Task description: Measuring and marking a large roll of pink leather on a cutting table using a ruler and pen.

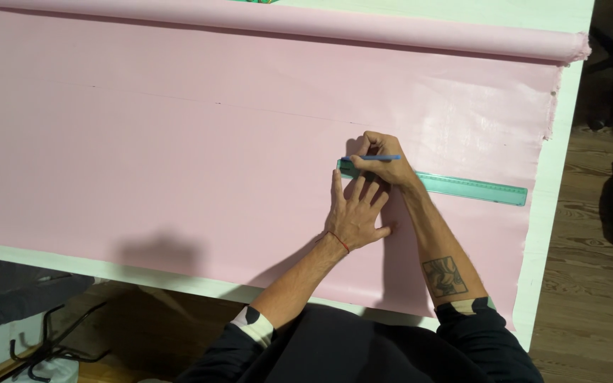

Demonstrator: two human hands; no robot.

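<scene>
The right hand point(381, 159) pinches a blue pen point(372, 157) in a closed grip at the left end of a green transparent ruler point(455, 187). The left hand point(355, 213) lies flat, fingers spread, pressing the pink fabric point(179, 156) beside the ruler. The fabric looks soft and light, likely to shift unless pinned flat; the ruler seems stiff. A rolled end point(391, 32) lies along the far side of the white desk point(544, 234). No labels show.

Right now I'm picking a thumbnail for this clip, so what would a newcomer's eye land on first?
First, the big sheet of pink fabric that covers nearly the whole white table, with its roll along the far edge. Next, the two hands at centre right: the left hand presses flat on a translucent green ruler, and the right hand holds a blue pen at the ruler's left end.
</scene>
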